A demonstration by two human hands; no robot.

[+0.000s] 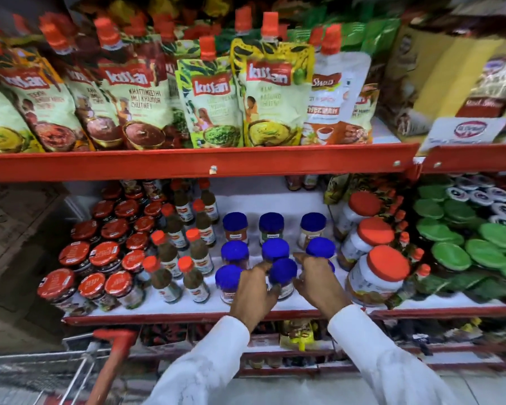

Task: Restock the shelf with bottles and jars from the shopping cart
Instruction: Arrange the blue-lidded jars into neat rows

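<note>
Several blue-lidded jars stand in rows on the white middle shelf (275, 206). My left hand (253, 292) is curled around the front-middle blue-lidded jar (283, 271), thumb on its body. My right hand (319, 285) is cupped over the front-right jar (332, 266), of which only a sliver of blue lid shows. Both jars rest on the shelf near its red front edge (164, 317). The shopping cart (70, 372) is at the lower left, with only its red handle (111, 349) and some wire visible; its contents are out of view.
Red-capped sauce bottles (193, 276) and red-lidded jars (100, 285) fill the shelf's left side. Big red-lidded white jars (377, 276) crowd the right, with green lids (450, 255) beyond. Kissan pouches (208, 103) hang over the upper shelf. More goods sit below.
</note>
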